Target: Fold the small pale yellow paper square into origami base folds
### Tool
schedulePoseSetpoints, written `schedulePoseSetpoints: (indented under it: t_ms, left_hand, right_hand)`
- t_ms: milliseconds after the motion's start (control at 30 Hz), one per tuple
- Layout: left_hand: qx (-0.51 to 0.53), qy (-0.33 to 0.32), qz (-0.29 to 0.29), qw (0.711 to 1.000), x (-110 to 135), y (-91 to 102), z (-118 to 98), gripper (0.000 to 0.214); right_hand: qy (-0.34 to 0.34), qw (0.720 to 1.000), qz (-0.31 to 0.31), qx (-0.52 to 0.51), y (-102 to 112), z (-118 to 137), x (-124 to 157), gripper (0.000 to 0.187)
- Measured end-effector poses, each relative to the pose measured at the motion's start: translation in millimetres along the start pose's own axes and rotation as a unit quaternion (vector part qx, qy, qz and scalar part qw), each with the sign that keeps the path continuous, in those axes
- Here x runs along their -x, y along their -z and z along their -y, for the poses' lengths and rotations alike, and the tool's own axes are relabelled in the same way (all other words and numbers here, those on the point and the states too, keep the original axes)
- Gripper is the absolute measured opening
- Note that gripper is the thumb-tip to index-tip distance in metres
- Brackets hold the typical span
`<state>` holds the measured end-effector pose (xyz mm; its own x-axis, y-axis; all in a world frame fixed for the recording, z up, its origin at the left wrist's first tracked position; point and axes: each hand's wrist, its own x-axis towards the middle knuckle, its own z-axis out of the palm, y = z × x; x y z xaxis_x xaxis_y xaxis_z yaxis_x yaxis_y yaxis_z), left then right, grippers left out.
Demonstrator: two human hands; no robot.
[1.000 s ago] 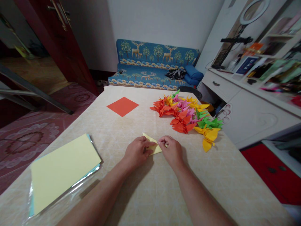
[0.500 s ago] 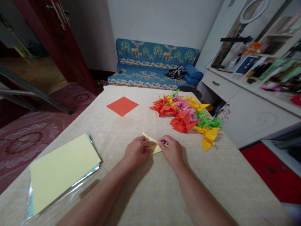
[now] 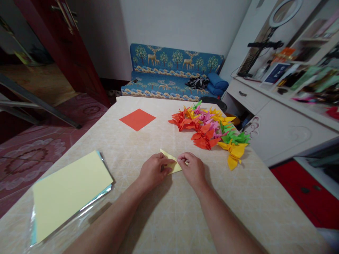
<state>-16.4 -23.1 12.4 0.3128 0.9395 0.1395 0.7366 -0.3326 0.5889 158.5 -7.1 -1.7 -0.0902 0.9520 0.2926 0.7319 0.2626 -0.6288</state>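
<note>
Paper in a stack of rectangular sheets [image 3: 72, 195], pale yellow on top with light blue edges beneath, lies on clear, shiny plastic wrapping [image 3: 87, 209] at the left of the beige, line-patterned tabletop [image 3: 172, 218]. Farther back, a flat orange-red paper square [image 3: 137, 120] lies cornerwise. The left hand [image 3: 153, 170] rests on a small folded piece of pale yellow paper [image 3: 177, 168], thumb and forefinger slightly apart on it. That piece lies on the table between both hands. The right hand [image 3: 193, 169] has thumb and forefinger together, clamped at its right part. Beyond, red, pink, yellow and green folded-paper birds [image 3: 203, 123] crowd the table's right edge.
</note>
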Motion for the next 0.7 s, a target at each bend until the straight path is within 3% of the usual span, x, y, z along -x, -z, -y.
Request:
schedulePoseSetpoints:
  t_ms: [700]
  left_hand:
    - [-0.002,-0.001,-0.004,1.0,0.4,-1.5,1.6,0.035]
  right_hand:
    - [0.007,1.0,-0.002,-0.006,-1.0,-1.2,0.2,0.007]
